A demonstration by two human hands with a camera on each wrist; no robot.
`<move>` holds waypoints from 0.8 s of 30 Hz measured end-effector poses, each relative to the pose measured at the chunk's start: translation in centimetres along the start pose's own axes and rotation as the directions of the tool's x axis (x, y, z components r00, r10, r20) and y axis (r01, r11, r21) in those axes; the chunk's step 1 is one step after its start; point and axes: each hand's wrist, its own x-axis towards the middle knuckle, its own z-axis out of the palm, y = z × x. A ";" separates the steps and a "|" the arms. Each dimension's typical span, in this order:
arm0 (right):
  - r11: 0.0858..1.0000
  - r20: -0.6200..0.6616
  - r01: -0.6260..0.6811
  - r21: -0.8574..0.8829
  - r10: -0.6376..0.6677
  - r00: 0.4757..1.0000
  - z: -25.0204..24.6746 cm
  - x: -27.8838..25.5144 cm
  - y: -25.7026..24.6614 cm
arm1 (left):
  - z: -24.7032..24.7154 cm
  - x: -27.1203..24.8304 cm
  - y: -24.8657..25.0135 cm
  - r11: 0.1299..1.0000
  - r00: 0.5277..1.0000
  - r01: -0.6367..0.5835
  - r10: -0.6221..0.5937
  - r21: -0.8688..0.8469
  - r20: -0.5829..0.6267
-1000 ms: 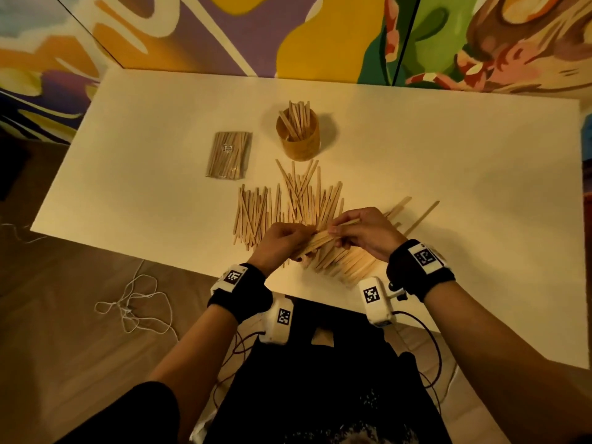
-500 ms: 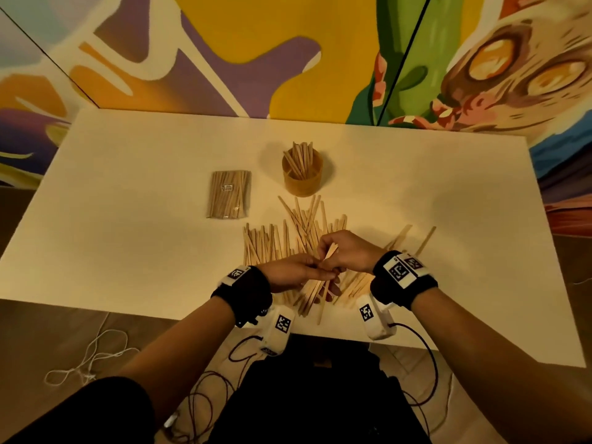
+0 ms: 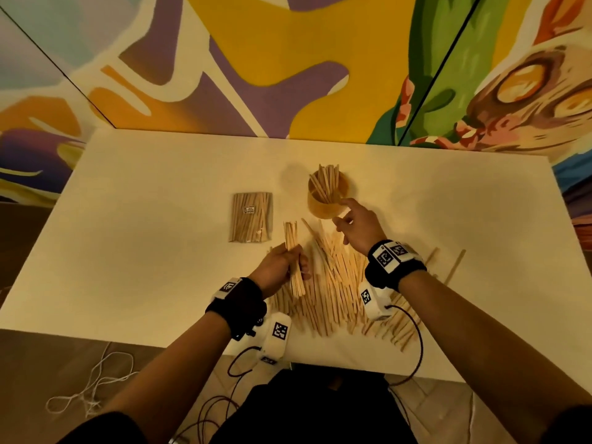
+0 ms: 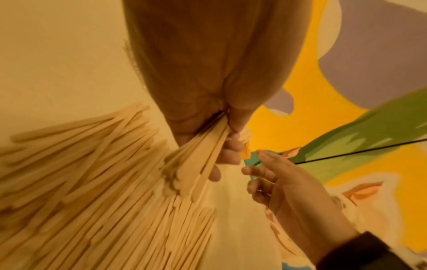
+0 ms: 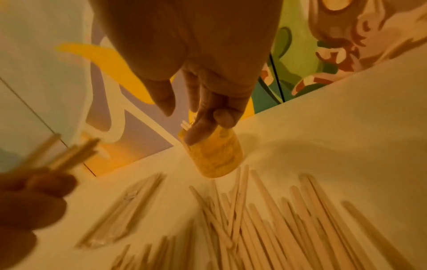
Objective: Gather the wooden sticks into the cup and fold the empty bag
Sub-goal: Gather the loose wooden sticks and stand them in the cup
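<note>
Loose wooden sticks (image 3: 333, 283) lie fanned over the near middle of the white table (image 3: 144, 251). My left hand (image 3: 282, 267) grips a bundle of sticks (image 3: 293, 251), lifted upright over the pile's left side; the left wrist view shows that bundle (image 4: 196, 160) fanning below my fist. My right hand (image 3: 355, 225) is open, its fingers spread just in front of the round wooden cup (image 3: 326, 200), which stands behind the pile with several sticks in it. In the right wrist view the fingertips (image 5: 196, 135) hang before the cup (image 5: 217, 155). A clear bag (image 3: 251, 221) with sticks inside lies left of the cup.
A painted mural wall (image 3: 288, 59) rises right behind the table's far edge. White cord (image 3: 86, 389) lies on the wooden floor at the near left. Dark cables (image 3: 413, 347) hang from my wrist cameras over the table's near edge.
My left hand lifted a bundle of sticks off the pile and turned it upright. My right hand let go of the sticks and moved forward to the cup, fingers open.
</note>
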 end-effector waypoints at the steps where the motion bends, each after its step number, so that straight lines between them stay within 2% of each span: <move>1: 0.999 0.003 0.007 -0.046 -0.007 1.000 0.3 1.0 -0.1 | -0.4 0.3 0.5 0.999 0.999 -0.019 0.018 -0.027 -0.030; 5: 0.982 0.047 -0.012 -0.190 0.021 0.999 1.5 4.2 0.4 | -1.2 0.9 2.0 0.998 0.995 -0.060 0.058 -0.014 -0.085; 8: 0.987 0.017 0.005 -0.160 -0.002 1.000 1.7 5.2 0.9 | -1.1 1.2 2.7 0.997 0.993 -0.078 0.075 -0.028 -0.091; 11: 0.991 -0.027 0.006 -0.132 -0.010 1.000 0.7 4.6 0.9 | 0.0 1.8 3.8 0.987 0.984 -0.163 0.163 0.006 -0.069; 18: 0.975 0.077 0.125 -0.182 -0.112 0.991 -2.3 -3.8 1.7 | 6.9 3.5 7.2 0.905 0.910 -0.412 0.414 0.104 0.000; 22: 0.974 0.081 0.126 -0.188 -0.113 0.990 -4.5 -8.9 3.7 | 11.4 4.7 5.8 0.902 0.916 -0.400 0.395 0.161 0.066; 24: 0.983 0.044 0.102 -0.154 -0.096 0.994 -5.6 -10.5 4.7 | 13.5 4.7 4.2 0.884 0.919 -0.394 0.371 0.252 0.133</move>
